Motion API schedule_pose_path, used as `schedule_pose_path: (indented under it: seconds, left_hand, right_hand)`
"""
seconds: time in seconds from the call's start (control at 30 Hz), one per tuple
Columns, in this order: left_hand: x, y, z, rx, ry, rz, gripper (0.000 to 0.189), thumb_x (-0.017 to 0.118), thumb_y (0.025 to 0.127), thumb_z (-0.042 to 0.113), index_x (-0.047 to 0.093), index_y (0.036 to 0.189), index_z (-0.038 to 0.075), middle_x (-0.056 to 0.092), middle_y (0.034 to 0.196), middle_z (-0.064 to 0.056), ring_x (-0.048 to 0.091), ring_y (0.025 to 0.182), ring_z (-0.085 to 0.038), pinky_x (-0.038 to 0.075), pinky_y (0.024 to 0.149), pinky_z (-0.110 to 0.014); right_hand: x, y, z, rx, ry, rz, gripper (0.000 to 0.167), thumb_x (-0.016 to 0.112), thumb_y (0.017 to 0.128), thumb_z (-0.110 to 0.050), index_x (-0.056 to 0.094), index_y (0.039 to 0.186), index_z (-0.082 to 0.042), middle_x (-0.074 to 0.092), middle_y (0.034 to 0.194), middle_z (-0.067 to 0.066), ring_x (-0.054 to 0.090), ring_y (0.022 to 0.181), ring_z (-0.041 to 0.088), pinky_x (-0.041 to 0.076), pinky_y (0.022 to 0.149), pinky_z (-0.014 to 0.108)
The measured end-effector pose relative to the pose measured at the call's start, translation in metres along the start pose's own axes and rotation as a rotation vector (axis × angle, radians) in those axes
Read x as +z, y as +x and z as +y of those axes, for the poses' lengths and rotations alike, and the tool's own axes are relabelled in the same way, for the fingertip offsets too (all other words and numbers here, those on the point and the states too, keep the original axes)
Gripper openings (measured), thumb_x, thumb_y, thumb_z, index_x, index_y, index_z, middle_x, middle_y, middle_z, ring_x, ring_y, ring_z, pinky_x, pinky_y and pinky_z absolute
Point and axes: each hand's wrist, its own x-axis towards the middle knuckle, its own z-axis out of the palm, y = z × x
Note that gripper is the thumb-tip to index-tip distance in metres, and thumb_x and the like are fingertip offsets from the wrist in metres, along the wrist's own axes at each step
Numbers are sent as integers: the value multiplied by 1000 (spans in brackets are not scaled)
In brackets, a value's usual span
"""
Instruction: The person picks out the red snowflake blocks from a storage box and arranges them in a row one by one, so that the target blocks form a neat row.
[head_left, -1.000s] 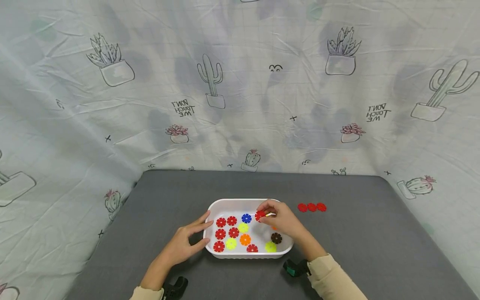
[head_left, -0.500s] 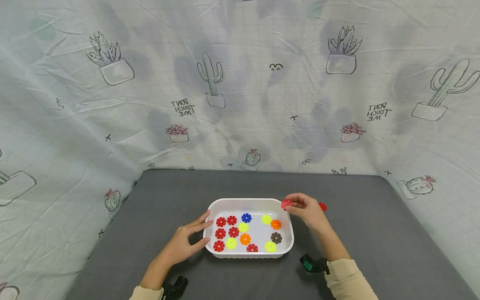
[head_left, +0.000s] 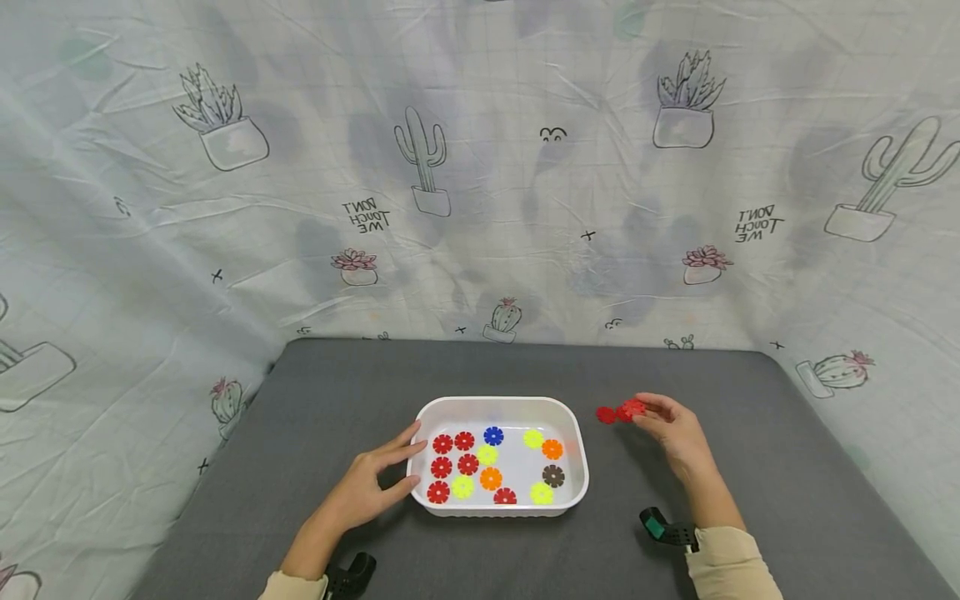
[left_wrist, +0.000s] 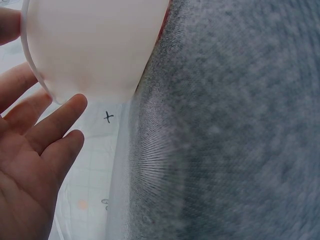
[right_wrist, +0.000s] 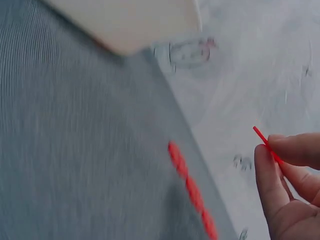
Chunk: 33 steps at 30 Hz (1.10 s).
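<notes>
A white tray (head_left: pixel 495 510) stands on the table, with flat slotted plastic discs in red, yellow, orange, blue and dark brown spread over its floor. My left hand (head_left: pixel 366 486) rests against the tray's left rim with fingers spread and fairly straight; in the left wrist view, fingertips (left_wrist: pixel 75 105) touch its outer wall. Right of the tray, my right hand (head_left: pixel 675 432) pinches a red slotted disc (head_left: pixel 634 407) between thumb and fingers, held edge-on in the right wrist view. Below it lies a row of red discs (right_wrist: pixel 194 194), partly hidden by the held disc and hand in the head view.
The grey table (head_left: pixel 360 375) extends around the tray on all sides. Behind it hangs a pale cloth (head_left: pixel 495 183) printed with cacti. A dark wrist device (head_left: pixel 667 530) sits below the right hand, and another wrist device (head_left: pixel 351 577) below the left.
My right hand has lifted a red disc out of the tray and carried it right, over the row of red discs on the table. The left hand has stayed at the tray's rim.
</notes>
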Motion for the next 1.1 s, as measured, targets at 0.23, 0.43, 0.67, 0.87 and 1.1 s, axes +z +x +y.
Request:
schedule_pose_path:
  seconds: [0.23, 0.43, 0.67, 0.87, 1.1]
  left_hand:
    - [0, 0, 0, -8, -11, -4, 47, 70, 85, 21, 60, 128, 8, 43, 147, -5, 46, 130, -28, 44, 97, -54]
    - [-1, 0, 2, -29, -6, -11, 47, 70, 85, 22, 60, 129, 9, 43, 147, -3, 46, 131, -27, 44, 97, -55]
    - [0, -1, 2, -44, -16, -15, 47, 70, 85, 22, 60, 129, 9, 42, 148, -2, 45, 132, -27, 43, 97, -56]
    - [0, 0, 1, -29, -12, -10, 47, 71, 84, 21, 60, 129, 10, 42, 148, -3, 45, 131, -27, 43, 97, -55]
    - [0, 0, 1, -28, -13, -12, 47, 70, 85, 21, 60, 129, 10, 42, 148, -2, 45, 131, -27, 43, 98, -54]
  right_hand:
    - [-21, 6, 22, -32, -80, 96, 50, 63, 89, -4, 45, 132, 12, 60, 90, -19, 56, 83, -7, 51, 73, 14]
    - [-32, 13, 33, -47, -170, 177, 45, 63, 88, 0, 50, 129, 11, 60, 87, -22, 54, 80, -12, 48, 68, 10]
    - [-36, 17, 40, -3, -296, 245, 40, 62, 89, -1, 55, 127, 6, 62, 96, -6, 49, 78, -13, 46, 66, 9]
    - [-37, 20, 46, -2, -350, 270, 38, 62, 89, -1, 56, 126, 4, 63, 108, 15, 47, 76, -14, 44, 65, 8]
    - [-36, 22, 48, -41, -422, 273, 38, 61, 90, -2, 56, 127, 4, 60, 120, 27, 42, 77, -20, 40, 66, 3]
